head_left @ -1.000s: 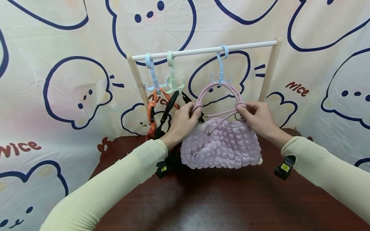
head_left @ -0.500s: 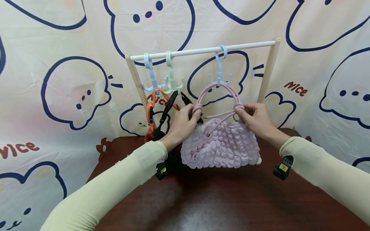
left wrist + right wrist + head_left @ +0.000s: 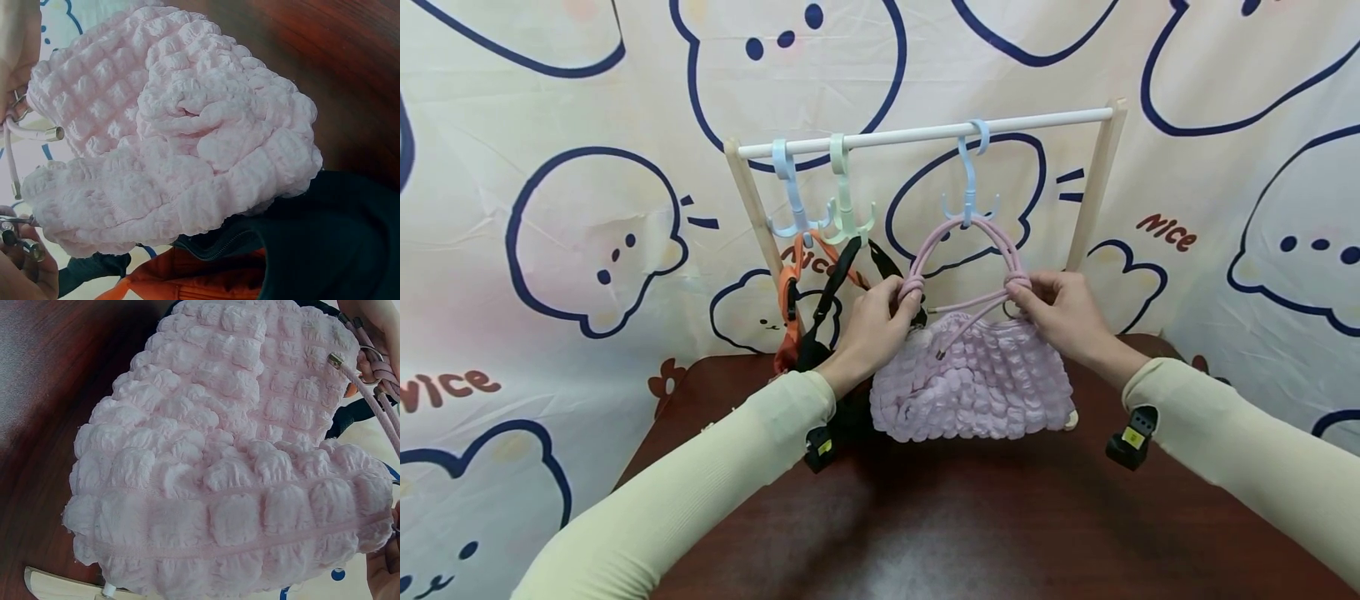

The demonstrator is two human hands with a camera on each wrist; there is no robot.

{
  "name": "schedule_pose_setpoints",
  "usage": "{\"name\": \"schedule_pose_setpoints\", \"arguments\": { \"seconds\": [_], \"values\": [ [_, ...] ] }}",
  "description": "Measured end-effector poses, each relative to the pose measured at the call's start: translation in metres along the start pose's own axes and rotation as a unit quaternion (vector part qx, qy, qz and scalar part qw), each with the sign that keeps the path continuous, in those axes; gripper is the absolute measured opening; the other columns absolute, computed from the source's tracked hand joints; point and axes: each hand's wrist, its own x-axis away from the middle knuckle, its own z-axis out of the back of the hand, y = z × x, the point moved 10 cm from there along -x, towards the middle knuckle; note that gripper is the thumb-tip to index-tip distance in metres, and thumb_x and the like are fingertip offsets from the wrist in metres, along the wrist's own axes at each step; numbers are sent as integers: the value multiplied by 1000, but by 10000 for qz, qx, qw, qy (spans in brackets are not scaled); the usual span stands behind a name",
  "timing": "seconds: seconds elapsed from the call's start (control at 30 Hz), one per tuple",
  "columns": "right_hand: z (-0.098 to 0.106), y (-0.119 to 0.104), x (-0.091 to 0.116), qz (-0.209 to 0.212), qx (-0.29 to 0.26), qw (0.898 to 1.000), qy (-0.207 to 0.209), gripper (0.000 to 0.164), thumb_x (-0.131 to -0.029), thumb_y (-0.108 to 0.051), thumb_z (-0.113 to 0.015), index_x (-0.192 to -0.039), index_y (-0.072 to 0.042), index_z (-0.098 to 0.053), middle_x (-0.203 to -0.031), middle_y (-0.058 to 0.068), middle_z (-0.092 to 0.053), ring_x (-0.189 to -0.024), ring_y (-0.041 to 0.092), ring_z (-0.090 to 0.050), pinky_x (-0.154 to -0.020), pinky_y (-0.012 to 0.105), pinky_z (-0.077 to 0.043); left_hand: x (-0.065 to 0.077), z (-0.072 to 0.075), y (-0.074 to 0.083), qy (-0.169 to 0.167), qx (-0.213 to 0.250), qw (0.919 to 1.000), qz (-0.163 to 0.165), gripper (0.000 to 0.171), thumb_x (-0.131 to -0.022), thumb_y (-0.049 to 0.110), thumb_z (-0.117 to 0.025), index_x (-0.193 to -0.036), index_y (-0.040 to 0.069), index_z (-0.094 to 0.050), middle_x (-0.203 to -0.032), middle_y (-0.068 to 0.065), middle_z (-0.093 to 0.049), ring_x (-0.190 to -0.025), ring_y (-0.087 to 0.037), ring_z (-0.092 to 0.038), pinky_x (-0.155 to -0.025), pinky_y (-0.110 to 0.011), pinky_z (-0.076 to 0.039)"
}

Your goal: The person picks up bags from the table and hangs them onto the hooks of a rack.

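A pink puffy handbag (image 3: 973,379) hangs in front of the rack, its looped cord handle (image 3: 930,243) reaching up to the prongs of the right-hand blue hook (image 3: 969,200). My left hand (image 3: 880,327) pinches the knot at the left base of the handle between thumb and fingers. At the right base, my right hand (image 3: 1067,312) pinches the other knot. Loose cord ends with metal tips dangle between the hands. Both wrist views are filled mostly by the bag's quilted fabric (image 3: 169,125), with the fingers only at the edges.
A white rod (image 3: 910,135) on wooden posts carries the hooks. From another blue hook (image 3: 796,196) and a green hook (image 3: 846,196) at left hang an orange strap (image 3: 790,292) and a black strap (image 3: 831,287). Dark bags lie behind the pink one. Below is a brown table (image 3: 925,533).
Both hands and the bag have sunk very slightly. The grip on each knot is the same, and the handle stays at the blue hook.
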Motion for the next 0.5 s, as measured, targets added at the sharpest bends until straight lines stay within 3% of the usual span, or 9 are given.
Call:
{"name": "schedule_pose_setpoints", "arguments": {
  "seconds": [0.13, 0.37, 0.5],
  "values": [
    [-2, 2, 0, -44, 53, 10000, -37, 29, -103, -22, -60, -113, 2, -73, -84, 3, -68, -69, 9, -57, -61, 20, -50, 0, -1, -1, -55, -66, 10000, -16, 26, -107, 33, -49, -107, 10, -61, -82, -4, -57, -68, -18, -51, -62, -29, -40],
    [-4, 3, -2, 24, 51, 9999, -110, 29, -103, -21, -60, -114, 3, -72, -83, 0, -68, -68, 8, -56, -60, 20, -49, 0, -3, -2, -131, -146, 9998, 49, 25, -107, 32, -50, -107, 10, -61, -82, -4, -56, -68, -17, -51, -63, -29, -40],
    [-7, 5, -3, 9, 116, 9998, -184, 29, -103, -21, -60, -114, 3, -72, -82, 6, -67, -68, 9, -55, -58, 21, -47, 0, -6, -5, -170, -141, 9997, 93, 23, -107, 32, -51, -106, 11, -60, -82, -3, -56, -70, -17, -51, -64, -29, -41]
  ]
}}
